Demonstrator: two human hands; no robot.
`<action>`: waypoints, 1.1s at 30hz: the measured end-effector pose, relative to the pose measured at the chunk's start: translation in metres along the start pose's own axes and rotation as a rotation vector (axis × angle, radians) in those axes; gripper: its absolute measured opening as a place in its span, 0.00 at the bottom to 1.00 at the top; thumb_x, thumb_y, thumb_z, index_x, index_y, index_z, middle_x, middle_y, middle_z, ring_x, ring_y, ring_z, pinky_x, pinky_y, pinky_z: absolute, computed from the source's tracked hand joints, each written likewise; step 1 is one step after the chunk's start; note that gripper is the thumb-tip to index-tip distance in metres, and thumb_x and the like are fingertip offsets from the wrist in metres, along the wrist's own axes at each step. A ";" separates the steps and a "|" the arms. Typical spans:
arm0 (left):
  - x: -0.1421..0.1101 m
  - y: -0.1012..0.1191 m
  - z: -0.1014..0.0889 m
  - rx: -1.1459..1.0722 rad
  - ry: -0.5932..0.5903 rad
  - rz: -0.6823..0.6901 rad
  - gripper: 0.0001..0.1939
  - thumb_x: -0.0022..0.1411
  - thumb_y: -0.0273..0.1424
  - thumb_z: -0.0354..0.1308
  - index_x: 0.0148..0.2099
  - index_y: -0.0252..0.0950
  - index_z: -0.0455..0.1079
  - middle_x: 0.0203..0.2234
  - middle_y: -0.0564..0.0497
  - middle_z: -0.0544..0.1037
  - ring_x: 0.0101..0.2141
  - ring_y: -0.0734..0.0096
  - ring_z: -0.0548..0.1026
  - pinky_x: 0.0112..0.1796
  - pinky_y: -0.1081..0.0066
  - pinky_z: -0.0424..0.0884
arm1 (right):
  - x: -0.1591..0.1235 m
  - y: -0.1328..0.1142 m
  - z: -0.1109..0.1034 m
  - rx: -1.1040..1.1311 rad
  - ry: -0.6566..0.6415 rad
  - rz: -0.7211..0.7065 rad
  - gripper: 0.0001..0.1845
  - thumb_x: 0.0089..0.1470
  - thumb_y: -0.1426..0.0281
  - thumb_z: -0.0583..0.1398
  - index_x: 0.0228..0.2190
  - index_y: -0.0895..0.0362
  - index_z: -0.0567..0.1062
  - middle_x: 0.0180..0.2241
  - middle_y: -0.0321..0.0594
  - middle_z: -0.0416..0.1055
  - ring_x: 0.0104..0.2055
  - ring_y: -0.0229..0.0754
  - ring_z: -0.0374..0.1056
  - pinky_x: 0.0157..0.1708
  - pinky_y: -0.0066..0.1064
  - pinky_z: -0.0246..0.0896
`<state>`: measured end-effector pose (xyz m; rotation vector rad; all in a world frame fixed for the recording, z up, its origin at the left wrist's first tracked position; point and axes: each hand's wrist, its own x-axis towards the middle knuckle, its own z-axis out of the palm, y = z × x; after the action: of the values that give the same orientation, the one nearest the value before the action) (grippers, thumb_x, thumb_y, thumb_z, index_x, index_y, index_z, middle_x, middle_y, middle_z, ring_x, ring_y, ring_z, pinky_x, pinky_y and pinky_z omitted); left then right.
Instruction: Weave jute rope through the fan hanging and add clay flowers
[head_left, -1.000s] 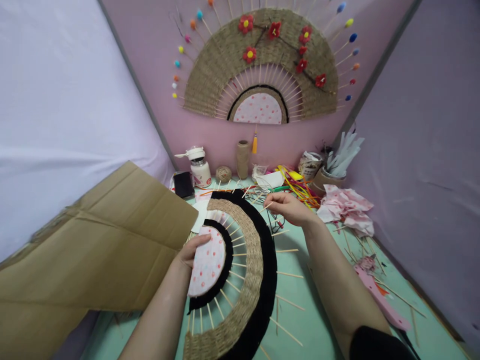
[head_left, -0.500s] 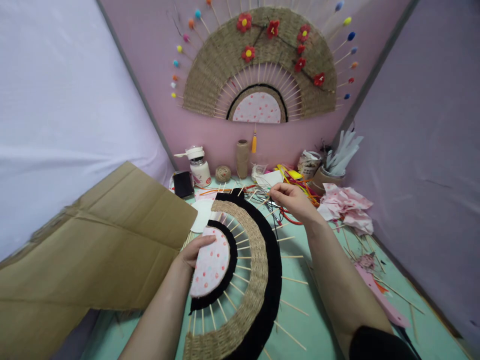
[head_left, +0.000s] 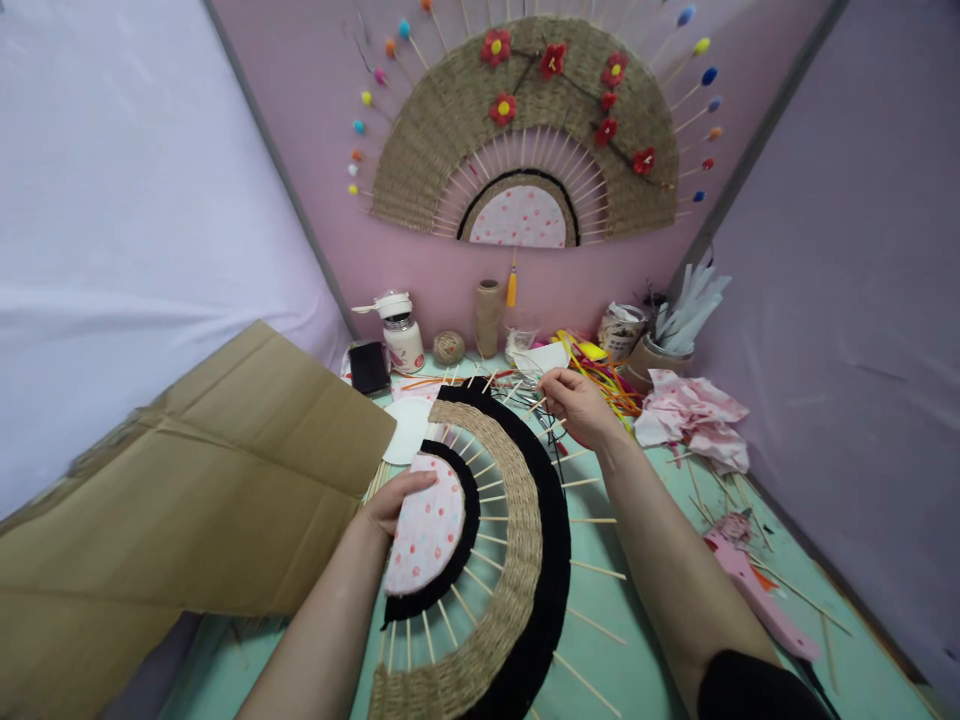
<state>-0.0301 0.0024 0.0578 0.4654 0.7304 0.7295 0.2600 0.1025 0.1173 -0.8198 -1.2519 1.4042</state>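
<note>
One held fan [head_left: 524,515] has edged right with the left hand [head_left: 393,499].

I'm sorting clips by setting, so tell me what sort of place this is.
Probably a craft workspace: a woven fan with bare stick ends in the left hand, a flowered fan on the pink wall, and a ball of twine.

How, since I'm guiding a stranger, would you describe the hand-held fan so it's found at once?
Look to the green table, right of the big cardboard sheet. There, the left hand grips a half-round woven fan by its pink-spotted centre. Unlike the flowered fan on the wall, it has a broad black outer band and bare stick ends.
</note>
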 end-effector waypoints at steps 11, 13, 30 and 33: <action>0.000 -0.001 0.003 -0.001 0.011 -0.030 0.10 0.49 0.26 0.64 0.36 0.25 0.74 0.26 0.41 0.81 0.27 0.61 0.79 0.33 0.68 0.73 | 0.002 0.005 0.005 -0.044 0.028 0.007 0.16 0.41 0.56 0.65 0.24 0.55 0.71 0.19 0.31 0.59 0.19 0.31 0.49 0.19 0.27 0.41; 0.000 0.000 0.003 -0.006 0.007 -0.029 0.10 0.50 0.26 0.63 0.36 0.25 0.74 0.27 0.41 0.81 0.28 0.60 0.79 0.34 0.68 0.73 | 0.002 0.008 0.006 -0.068 0.017 0.044 0.16 0.42 0.56 0.65 0.24 0.55 0.70 0.18 0.30 0.58 0.18 0.31 0.49 0.18 0.27 0.39; 0.010 -0.001 0.004 -0.169 0.246 0.144 0.17 0.61 0.33 0.55 0.49 0.25 0.69 0.29 0.41 0.81 0.29 0.62 0.80 0.39 0.67 0.73 | 0.000 0.028 0.025 -0.142 -0.083 0.215 0.20 0.39 0.53 0.64 0.22 0.56 0.67 0.16 0.28 0.60 0.18 0.31 0.53 0.19 0.26 0.45; 0.009 0.002 0.005 -0.185 0.271 0.128 0.19 0.59 0.38 0.57 0.46 0.26 0.71 0.27 0.41 0.81 0.30 0.61 0.80 0.39 0.66 0.74 | 0.001 0.027 0.015 -0.142 -0.100 0.198 0.20 0.41 0.53 0.64 0.23 0.56 0.67 0.16 0.28 0.58 0.18 0.31 0.51 0.19 0.26 0.43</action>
<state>-0.0227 0.0095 0.0593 0.2475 0.8820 0.9836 0.2393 0.1018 0.0942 -1.0035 -1.3900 1.5419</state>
